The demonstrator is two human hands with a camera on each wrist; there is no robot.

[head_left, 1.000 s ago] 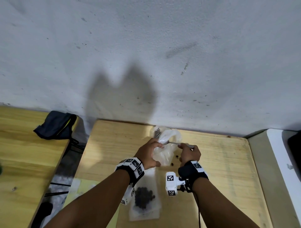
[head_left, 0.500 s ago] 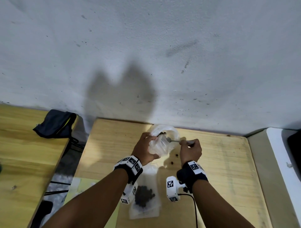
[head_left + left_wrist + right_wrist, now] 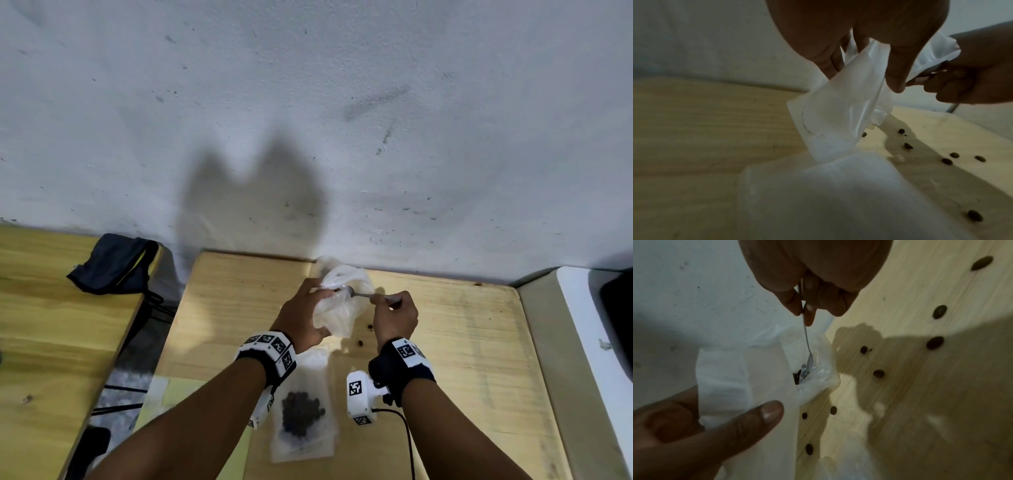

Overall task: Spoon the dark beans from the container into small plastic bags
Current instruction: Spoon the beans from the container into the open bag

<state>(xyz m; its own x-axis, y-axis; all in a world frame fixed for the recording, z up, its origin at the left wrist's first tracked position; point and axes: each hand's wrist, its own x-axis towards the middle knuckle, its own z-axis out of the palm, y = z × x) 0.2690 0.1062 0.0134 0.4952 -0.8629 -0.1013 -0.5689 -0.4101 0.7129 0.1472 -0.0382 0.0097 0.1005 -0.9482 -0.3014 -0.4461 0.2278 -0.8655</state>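
Note:
My left hand (image 3: 308,310) grips a small white-and-clear plastic bag (image 3: 337,313) and holds it tilted above the wooden table (image 3: 462,325). In the left wrist view its thumb (image 3: 898,73) presses the bag (image 3: 838,105) from the front. My right hand (image 3: 385,301) pinches the handle of a thin metal spoon (image 3: 359,294). The spoon's bowl (image 3: 809,365) sits among dark beans (image 3: 797,377) inside crumpled clear plastic (image 3: 818,353) right beside the held bag. A flat bag of dark beans (image 3: 303,414) lies on the table between my forearms.
Several loose beans (image 3: 878,373) lie scattered on the table under and right of the hands. A grey wall (image 3: 308,137) stands close behind the table. A dark pouch (image 3: 113,263) rests on a second table at left, across a gap. A white surface (image 3: 589,342) borders the right.
My left hand has shifted slightly left and lifted the bag's mouth a little higher. The spoon stays at the plastic, and my right hand has barely moved.

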